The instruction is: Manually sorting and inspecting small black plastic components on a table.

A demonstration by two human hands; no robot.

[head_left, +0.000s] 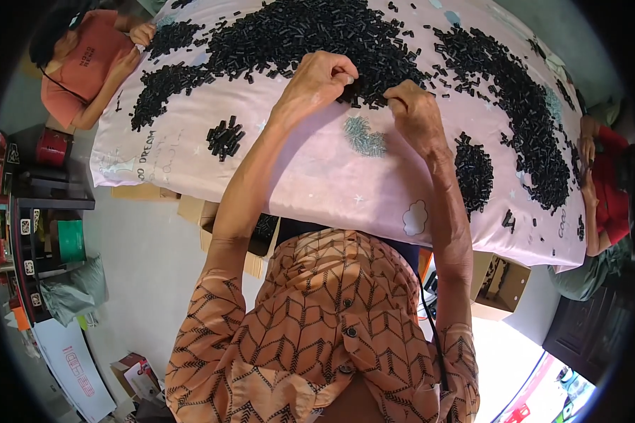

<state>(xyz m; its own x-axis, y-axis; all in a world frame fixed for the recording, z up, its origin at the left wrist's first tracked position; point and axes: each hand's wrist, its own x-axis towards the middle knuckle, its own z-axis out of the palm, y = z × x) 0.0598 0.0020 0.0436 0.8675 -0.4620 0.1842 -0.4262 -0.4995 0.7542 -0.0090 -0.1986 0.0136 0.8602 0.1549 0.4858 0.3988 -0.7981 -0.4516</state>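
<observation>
A large heap of small black tube-like pieces (289, 35) spreads over a table covered with a pale pink cloth (317, 176). My left hand (314, 83) is at the heap's near edge, thumb and fingers pinched together. Something small and pale shows at its fingertips, too small to name. To its right, my right hand (418, 116) is also closed in a pinch over the edge of the heap; whatever it holds is hidden. Between and below the hands lies a small pile of thin, silvery-green bits (365, 137).
Smaller black piles lie left (225, 138) and right (474, 173) of my arms. One person (85, 67) works at the far left, another in red (609, 187) at the right edge. Cardboard boxes (499, 284) stand below the table's near edge. A dark shelf (32, 233) is at left.
</observation>
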